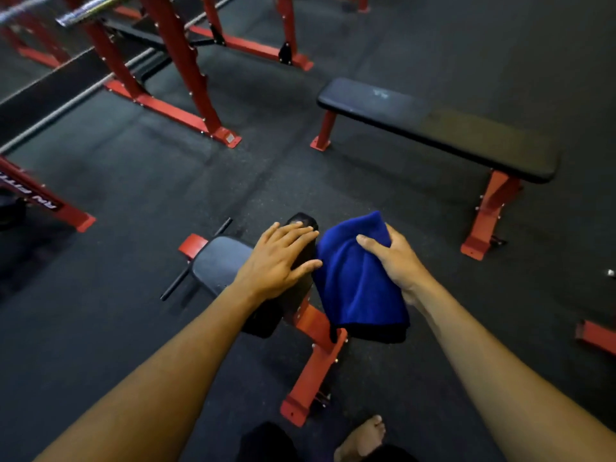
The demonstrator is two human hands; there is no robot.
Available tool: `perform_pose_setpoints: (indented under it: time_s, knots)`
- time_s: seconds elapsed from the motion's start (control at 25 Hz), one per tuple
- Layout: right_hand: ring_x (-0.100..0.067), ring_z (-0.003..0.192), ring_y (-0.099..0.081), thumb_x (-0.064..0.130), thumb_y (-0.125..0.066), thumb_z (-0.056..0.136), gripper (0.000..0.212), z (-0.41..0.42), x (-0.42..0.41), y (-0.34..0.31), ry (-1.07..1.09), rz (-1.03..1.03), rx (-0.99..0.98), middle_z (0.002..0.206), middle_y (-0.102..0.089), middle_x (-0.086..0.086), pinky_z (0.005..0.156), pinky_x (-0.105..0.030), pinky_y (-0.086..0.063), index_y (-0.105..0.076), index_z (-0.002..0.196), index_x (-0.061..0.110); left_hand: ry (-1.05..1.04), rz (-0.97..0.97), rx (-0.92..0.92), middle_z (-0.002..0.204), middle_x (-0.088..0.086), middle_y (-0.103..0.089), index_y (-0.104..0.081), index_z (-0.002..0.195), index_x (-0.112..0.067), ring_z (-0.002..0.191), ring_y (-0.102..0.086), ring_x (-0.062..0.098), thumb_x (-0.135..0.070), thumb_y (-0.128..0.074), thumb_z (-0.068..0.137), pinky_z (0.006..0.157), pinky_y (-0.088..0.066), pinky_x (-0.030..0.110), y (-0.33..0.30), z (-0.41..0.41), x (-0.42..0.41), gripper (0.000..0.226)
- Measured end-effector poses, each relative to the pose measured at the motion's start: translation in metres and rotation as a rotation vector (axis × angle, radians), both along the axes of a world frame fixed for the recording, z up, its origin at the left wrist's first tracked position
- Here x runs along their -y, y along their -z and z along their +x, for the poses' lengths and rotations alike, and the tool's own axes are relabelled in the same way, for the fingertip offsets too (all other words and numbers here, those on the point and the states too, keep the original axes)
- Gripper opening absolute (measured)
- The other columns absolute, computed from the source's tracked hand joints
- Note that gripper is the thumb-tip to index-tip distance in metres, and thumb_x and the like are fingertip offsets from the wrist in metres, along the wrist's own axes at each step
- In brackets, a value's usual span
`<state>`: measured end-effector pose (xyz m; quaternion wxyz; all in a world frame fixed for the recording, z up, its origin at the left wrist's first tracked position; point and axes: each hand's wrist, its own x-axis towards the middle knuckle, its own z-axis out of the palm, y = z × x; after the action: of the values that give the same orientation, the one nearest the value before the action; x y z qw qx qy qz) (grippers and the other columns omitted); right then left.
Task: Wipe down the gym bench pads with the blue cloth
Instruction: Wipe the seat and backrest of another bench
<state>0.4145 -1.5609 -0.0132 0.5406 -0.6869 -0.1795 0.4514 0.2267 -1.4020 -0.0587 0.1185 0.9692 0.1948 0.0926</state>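
Red racks (pixel 186 61), blurred barbell (pixel 76 15), dark floor (pixel 433 45).

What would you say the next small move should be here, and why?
Probably bring the blue cloth, gripped in the right hand, onto the back pad: the left hand already rests flat on it, and the cloth hangs just beside it.

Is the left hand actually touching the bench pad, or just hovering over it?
Touching. The head view shows the left hand lying flat on the black bench pad, fingers spread across its top with no gap visible.
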Motion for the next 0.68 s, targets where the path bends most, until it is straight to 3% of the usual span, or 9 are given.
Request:
perform_pose_setpoints:
  time_s: [0.12,0.2,0.32,0.4,0.48,0.6,0.68]
  knots:
    - [-0.013,0.101,-0.071,0.028,-0.057,0.100,0.017,-0.001,-0.009,-0.008,-0.093,0.006,-0.014,0.108,-0.075,0.003,0.080,-0.024,-0.055,-0.066,0.114,0.023,-0.015,-0.038,0.002,0.150,0.001,-0.055,-0.051,0.148,-0.017,0.144,-0.042,0.022,-0.062,-0.042,0.098,0.121,-0.032,0.050,0.005,-0.004,-0.004,0.068]
    - [-0.017,0.099,-0.072,0.030,-0.054,0.101,0.020,0.001,-0.007,-0.011,0.021,-0.001,-0.015,0.109,-0.075,-0.002,0.076,-0.025,-0.056,-0.065,0.115,0.019,0.014,-0.048,-0.028,0.154,0.003,-0.050,-0.046,0.152,-0.016,0.147,-0.038,0.022,-0.054,-0.042,0.099,0.122,-0.031,0.050,0.006,-0.003,-0.008,0.065]
    - [-0.022,0.100,-0.070,0.033,-0.054,0.101,0.017,0.015,-0.008,0.001,0.307,0.024,0.041,0.113,-0.072,-0.008,0.088,-0.039,-0.057,-0.064,0.109,0.022,0.030,-0.032,-0.142,0.169,0.001,-0.023,-0.023,0.162,-0.018,0.157,-0.015,0.018,-0.044,-0.044,0.104,0.128,-0.015,0.047,0.006,-0.001,-0.009,0.067]
    - [-0.022,0.110,-0.066,0.050,-0.055,0.091,0.035,0.026,-0.020,0.007,0.370,0.015,0.121,0.120,-0.069,-0.004,0.101,-0.048,-0.051,-0.061,0.118,0.028,0.011,-0.009,-0.213,0.172,-0.001,-0.002,-0.007,0.164,-0.020,0.158,0.003,0.014,-0.053,-0.033,0.104,0.130,-0.004,0.043,0.008,0.001,-0.008,0.073]
    - [-0.018,0.122,-0.058,0.064,-0.051,0.085,0.060,0.033,-0.042,0.014,0.324,-0.006,0.181,0.132,-0.062,0.003,0.110,-0.044,-0.043,-0.051,0.135,0.031,-0.036,-0.011,-0.222,0.171,0.000,0.007,-0.001,0.163,-0.019,0.157,0.010,0.013,-0.063,-0.018,0.100,0.129,0.001,0.039,0.006,0.002,-0.007,0.079]
    - [-0.014,0.131,-0.046,0.043,-0.045,0.103,0.044,0.043,-0.084,0.037,0.077,0.059,0.287,0.143,-0.052,0.001,0.109,-0.025,-0.031,-0.044,0.143,0.024,-0.117,-0.013,-0.229,0.171,-0.002,0.008,0.000,0.163,-0.020,0.156,0.012,0.010,-0.062,-0.016,0.102,0.126,0.007,0.032,0.006,0.006,-0.004,0.077]
    - [-0.001,0.126,-0.041,0.031,-0.043,0.106,0.041,0.051,-0.114,0.054,-0.170,0.107,0.307,0.139,-0.048,-0.001,0.107,-0.018,-0.026,-0.044,0.143,0.014,-0.243,0.007,-0.211,0.171,-0.001,-0.001,-0.003,0.163,-0.019,0.157,0.005,0.009,-0.054,-0.020,0.107,0.128,0.002,0.033,0.009,0.010,0.003,0.068]
